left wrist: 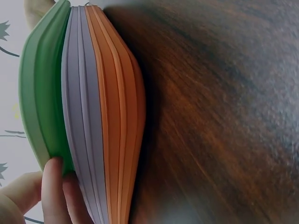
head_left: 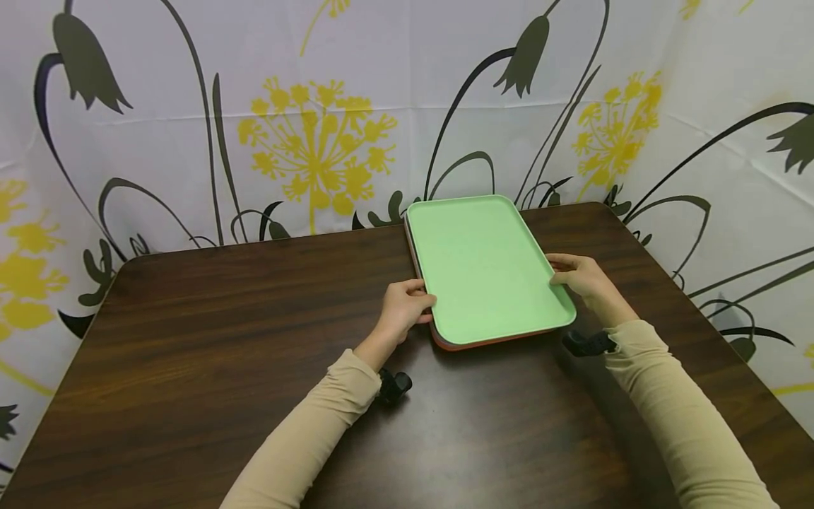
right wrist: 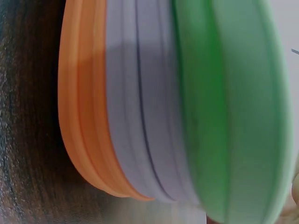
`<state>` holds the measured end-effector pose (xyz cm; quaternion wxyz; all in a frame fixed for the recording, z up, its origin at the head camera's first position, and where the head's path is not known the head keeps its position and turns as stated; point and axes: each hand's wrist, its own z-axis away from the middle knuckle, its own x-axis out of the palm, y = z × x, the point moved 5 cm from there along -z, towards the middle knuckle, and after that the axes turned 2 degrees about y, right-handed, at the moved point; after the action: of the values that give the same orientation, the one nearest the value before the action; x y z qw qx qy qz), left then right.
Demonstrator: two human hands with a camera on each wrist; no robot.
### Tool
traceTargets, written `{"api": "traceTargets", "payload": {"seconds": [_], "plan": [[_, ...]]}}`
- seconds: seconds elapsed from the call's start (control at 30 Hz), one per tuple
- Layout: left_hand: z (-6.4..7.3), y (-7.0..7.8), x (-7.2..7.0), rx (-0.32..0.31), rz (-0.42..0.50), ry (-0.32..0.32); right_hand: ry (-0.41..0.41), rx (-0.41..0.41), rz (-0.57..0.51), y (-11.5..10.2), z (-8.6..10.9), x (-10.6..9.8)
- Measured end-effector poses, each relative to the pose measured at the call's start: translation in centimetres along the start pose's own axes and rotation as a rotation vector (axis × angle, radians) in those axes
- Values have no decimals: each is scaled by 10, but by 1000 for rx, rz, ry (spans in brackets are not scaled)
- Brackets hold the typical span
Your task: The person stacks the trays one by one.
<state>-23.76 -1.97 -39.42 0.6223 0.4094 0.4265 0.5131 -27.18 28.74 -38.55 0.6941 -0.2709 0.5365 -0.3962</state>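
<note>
A light green rectangular tray [head_left: 486, 268] tops a stack at the back right of the table. Below it in the left wrist view come grey-lavender trays [left wrist: 80, 93] and orange trays [left wrist: 117, 102], rim against rim. My left hand [head_left: 403, 307] pinches the green tray's left edge, thumb on the rim and fingers below it. On the opposite edge my right hand [head_left: 585, 279] grips the same tray, its thumb over the rim and its fingers partly hidden. In the right wrist view the green rim [right wrist: 252, 112] stands out beyond the grey ones.
The stack stands on a dark brown wooden table [head_left: 222, 339], close to its back edge. Behind and to the right hangs a white cloth [head_left: 432, 78] with yellow and grey flowers. A black wrist camera [head_left: 396, 387] sits under the left wrist, another black device [head_left: 585, 344] at the right.
</note>
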Motion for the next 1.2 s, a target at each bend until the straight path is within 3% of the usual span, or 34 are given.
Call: {"api": "traceTargets", "payload": {"seconds": [0.5, 1.2], "plan": [[0, -7, -1, 14, -2, 29, -51, 12, -95, 5, -1, 9], [1, -11, 0, 15, 1, 15, -55, 16, -113, 7, -2, 10]]}}
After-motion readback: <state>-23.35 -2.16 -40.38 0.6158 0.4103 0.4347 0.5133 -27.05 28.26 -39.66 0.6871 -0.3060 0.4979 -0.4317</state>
